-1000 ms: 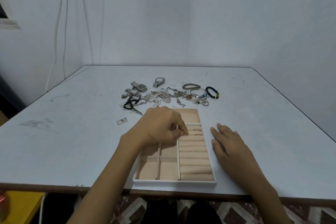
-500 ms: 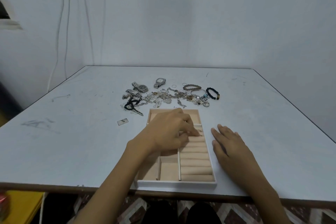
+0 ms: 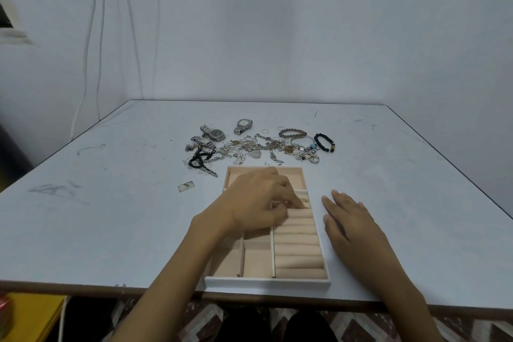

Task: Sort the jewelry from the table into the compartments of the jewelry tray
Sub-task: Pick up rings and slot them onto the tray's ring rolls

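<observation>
Jewelry tray (image 3: 266, 283): beige padded rolls beneath curled left hand (image 3: 258, 203)

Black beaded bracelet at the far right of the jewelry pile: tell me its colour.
The bracelet is black, with one gold-coloured bead on its near right side; the head view shows it.

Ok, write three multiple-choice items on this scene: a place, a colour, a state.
1. The right hand rests: A on the watches; B on the table, right of the tray; C in the tray.
2. The bracelet at the pile's right end is: A red; B white; C black.
3. The left hand has its fingers: A curled over the ring rolls; B flat on the table; C raised off the tray.
B: it lies on bare table beside the tray. C: its beads are dark. A: fingertips bend onto the rolls.
</observation>
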### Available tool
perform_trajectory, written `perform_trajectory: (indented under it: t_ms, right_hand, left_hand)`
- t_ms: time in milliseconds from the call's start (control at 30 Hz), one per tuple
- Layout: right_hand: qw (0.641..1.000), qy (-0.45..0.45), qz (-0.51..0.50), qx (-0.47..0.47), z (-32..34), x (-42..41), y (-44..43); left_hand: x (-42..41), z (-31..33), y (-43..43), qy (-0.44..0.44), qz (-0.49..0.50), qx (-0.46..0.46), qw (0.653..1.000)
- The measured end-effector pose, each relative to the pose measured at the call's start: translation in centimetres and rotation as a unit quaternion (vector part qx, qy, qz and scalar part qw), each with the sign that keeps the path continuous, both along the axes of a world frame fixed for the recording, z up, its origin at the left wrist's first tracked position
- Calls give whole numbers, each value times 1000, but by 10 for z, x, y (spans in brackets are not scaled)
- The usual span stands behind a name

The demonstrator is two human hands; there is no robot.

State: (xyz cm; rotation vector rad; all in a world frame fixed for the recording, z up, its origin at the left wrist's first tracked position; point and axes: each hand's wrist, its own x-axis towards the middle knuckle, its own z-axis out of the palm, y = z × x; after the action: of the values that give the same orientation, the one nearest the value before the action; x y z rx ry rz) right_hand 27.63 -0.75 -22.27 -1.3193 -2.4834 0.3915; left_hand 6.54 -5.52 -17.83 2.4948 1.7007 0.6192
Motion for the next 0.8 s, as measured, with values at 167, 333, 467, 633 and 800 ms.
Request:
perform_trajectory:
  t_ms: [167,333,467,633,800]
  right_hand:
    - [1000,3,1,7,0,0,-1]
    - [1000,9,-10,0,22,3,9]
    - [998,11,-19,-54,61,-16,63]
    - [996,78,-18,-40,67,-85,131]
    - [997,59,-54,13,42,-124,158]
  left_hand:
    - [-26,-1,6,-184,42,36,981]
    - [-65,-1,30,-356,176,75,915]
    - [-87,-6,56,-321,272,50,906]
    - [-82,5,99,-155,282,-2,947]
    - [-64,11,143,-8,278,-27,960]
